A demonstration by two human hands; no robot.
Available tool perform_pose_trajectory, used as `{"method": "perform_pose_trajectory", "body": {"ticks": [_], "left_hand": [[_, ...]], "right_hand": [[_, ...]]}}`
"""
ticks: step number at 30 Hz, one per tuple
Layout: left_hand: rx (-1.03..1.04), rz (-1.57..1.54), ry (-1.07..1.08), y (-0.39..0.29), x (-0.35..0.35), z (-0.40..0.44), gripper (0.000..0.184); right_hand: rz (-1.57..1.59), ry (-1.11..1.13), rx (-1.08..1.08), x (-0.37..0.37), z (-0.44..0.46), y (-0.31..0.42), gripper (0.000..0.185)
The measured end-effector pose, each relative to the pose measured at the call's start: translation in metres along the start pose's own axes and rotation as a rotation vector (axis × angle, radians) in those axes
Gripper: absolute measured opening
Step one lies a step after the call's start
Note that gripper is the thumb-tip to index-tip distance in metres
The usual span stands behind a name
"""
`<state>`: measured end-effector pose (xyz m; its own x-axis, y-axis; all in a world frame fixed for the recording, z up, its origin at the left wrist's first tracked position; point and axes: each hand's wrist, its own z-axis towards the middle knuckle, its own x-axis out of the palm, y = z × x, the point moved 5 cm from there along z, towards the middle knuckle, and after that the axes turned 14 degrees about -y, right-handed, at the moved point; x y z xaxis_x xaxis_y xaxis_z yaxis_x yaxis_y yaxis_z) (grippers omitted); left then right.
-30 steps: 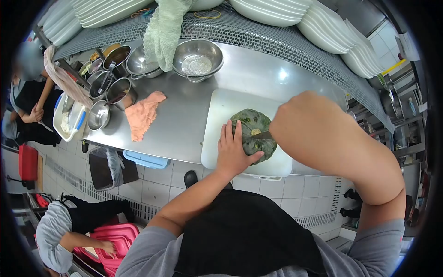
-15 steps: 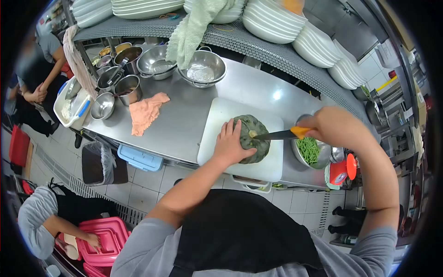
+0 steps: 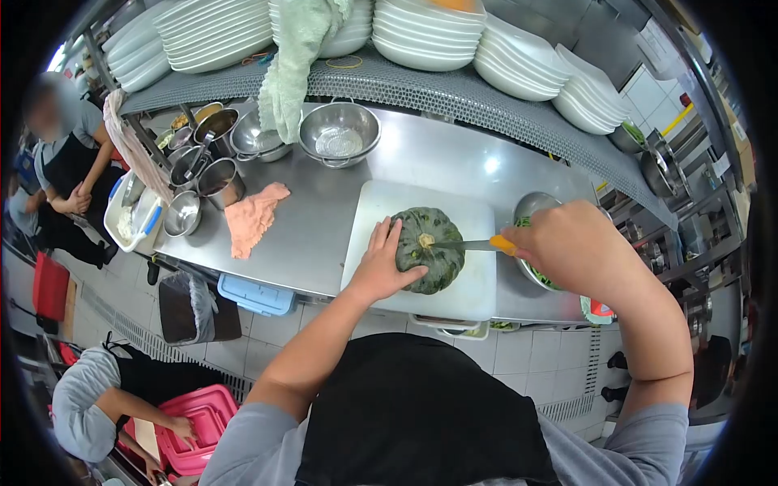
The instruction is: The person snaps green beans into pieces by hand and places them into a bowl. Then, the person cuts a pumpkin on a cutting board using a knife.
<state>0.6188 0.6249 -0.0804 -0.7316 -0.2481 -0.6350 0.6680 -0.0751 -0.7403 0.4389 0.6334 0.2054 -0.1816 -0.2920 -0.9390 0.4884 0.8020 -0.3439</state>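
A dark green pumpkin with a pale stem sits on the white cutting board. My left hand presses on its left side, thumb and fingers spread apart. In my right hand is the yellow-orange handle of a kitchen knife, fingers wrapped round it. The blade reaches left over the pumpkin, its tip at the stem. I cannot tell whether the edge has gone into the skin. Partly behind my right hand stands a metal bowl with green beans.
Metal colanders, pots and a peach cloth are on the steel counter. Stacked white plates line the shelf above, with a hanging green towel. A co-worker bends over a pink tub; another person stands left.
My view has shifted. The knife now lies lower and flatter across the pumpkin, and my right hand covers more of the bean bowl. My left hand stays on the pumpkin's left side.
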Motion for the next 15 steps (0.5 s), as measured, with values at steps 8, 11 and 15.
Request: {"method": "perform_pose_trajectory", "body": {"ticks": [8, 11, 15], "left_hand": [[0.008, 0.009, -0.027, 0.001, 0.002, -0.001, 0.118], [0.019, 0.007, -0.029, -0.001, 0.003, -0.002, 0.118], [0.032, 0.014, -0.033, -0.001, 0.004, -0.001, 0.117]], "right_hand": [[0.018, -0.026, -0.083, 0.003, 0.008, 0.003, 0.016], [0.019, -0.051, -0.122, 0.001, 0.010, 0.009, 0.013], [-0.026, 0.034, -0.218, 0.010, 0.028, 0.023, 0.016]]}}
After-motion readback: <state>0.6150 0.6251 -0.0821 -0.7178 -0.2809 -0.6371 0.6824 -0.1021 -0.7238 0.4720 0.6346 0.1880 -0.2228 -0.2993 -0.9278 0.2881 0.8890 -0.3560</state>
